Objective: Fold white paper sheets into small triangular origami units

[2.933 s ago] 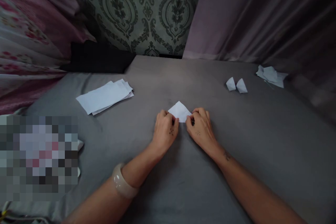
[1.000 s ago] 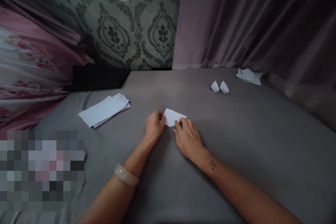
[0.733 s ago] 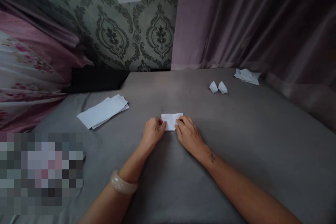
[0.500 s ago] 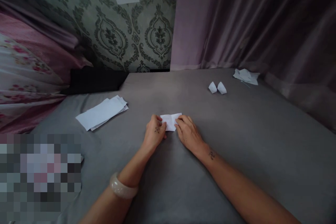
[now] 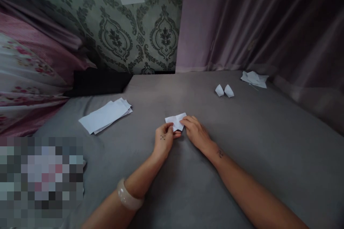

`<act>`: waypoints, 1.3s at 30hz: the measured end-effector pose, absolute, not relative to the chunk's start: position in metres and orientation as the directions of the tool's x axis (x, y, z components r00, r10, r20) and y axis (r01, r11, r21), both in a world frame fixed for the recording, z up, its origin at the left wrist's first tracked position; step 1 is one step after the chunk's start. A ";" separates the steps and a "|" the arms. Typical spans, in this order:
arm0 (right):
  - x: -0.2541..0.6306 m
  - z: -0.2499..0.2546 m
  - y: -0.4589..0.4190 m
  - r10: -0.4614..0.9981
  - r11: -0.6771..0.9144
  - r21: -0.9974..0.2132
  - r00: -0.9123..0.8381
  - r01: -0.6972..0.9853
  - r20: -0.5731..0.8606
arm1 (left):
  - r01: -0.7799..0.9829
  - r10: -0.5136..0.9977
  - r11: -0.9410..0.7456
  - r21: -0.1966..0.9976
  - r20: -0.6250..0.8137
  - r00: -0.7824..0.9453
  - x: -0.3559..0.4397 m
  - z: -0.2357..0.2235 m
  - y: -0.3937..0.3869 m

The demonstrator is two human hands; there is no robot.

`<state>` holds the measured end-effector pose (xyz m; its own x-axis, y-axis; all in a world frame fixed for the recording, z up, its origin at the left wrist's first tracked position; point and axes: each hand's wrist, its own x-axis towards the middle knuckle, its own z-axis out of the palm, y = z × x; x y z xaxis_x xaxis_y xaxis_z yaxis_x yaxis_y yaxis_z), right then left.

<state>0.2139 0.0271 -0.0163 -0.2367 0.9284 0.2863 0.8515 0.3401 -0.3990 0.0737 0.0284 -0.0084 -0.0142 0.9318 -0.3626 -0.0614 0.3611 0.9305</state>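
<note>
Between my two hands is a small piece of white paper (image 5: 176,119) with a crease down its middle. My left hand (image 5: 164,136) pinches its lower left edge, with the thumb on top and some fingers underneath. On the right side, my right hand (image 5: 197,131) is closed on the paper's edge between thumb and fingers. The paper's lower edge tilts up slightly off the grey sheet (image 5: 172,186). Part of its underside is hidden by my left fingers.
Left of my hands lies a stack of white paper sheets (image 5: 106,116). Two small folded paper shapes (image 5: 224,91) stand at the back right, with crumpled paper pieces (image 5: 254,79) beyond them. A black cloth (image 5: 99,82) lies at the back left, by the patterned wall (image 5: 139,39).
My left hand has shifted right and down, its fingers now reaching under the paper. The paper's lower edge has lifted and the sheet has turned slightly. My right hand keeps hold of the right edge.
</note>
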 end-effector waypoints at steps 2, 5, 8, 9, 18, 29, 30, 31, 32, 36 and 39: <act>0.221 -0.020 0.025 0.910 0.400 -0.422 -0.298 0.813 0.288 | 0.084 0.944 0.327 0.941 -0.330 0.018 0.072 -0.009 0.023; 0.231 -0.025 0.020 0.880 0.467 -0.412 -0.363 0.782 0.308 | 0.418 0.978 0.138 0.898 -0.189 0.083 0.068 -0.008 0.016; 0.237 -0.025 0.016 0.851 0.520 -0.377 -0.425 0.766 0.309 | 0.626 0.984 -0.114 0.771 0.001 0.177 0.063 -0.008 0.011; 0.237 -0.024 0.015 0.845 0.530 -0.368 -0.439 0.764 0.304 | 0.662 0.976 -0.185 0.726 0.054 0.213 0.061 -0.008 0.010; 0.239 -0.011 0.013 0.830 0.558 -0.370 -0.495 0.743 0.259 | 0.732 0.812 -0.583 0.352 0.226 0.538 0.043 -0.006 0.029; 0.247 -0.006 0.013 0.835 0.544 -0.439 -0.510 0.715 0.206 | 0.739 0.885 -0.431 0.518 0.082 0.458 0.046 -0.004 0.056; 0.247 -0.006 0.013 0.836 0.543 -0.442 -0.509 0.714 0.205 | 0.749 0.895 -0.414 0.517 0.079 0.439 0.047 -0.005 0.057; 0.248 -0.006 0.013 0.836 0.543 -0.443 -0.509 0.713 0.205 | 0.761 0.905 -0.396 0.515 0.077 0.419 0.048 -0.006 0.058; 0.248 -0.007 0.013 0.836 0.543 -0.445 -0.508 0.712 0.207 | 0.770 0.913 -0.379 0.513 0.073 0.401 0.049 -0.007 0.058; 0.248 -0.008 0.013 0.833 0.549 -0.448 -0.506 0.705 0.225 | 0.794 0.936 -0.320 0.516 0.041 0.350 0.052 -0.008 0.061; 0.245 -0.008 0.012 0.842 0.538 -0.443 -0.479 0.717 0.249 | 0.808 0.941 -0.296 0.509 0.009 0.339 0.054 -0.007 0.063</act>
<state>0.2449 0.0124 -0.0084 -0.4787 0.8420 0.2486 0.7171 0.5384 -0.4426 0.0542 0.0633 -0.0067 0.3390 0.9407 0.0093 0.8082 -0.2962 0.5090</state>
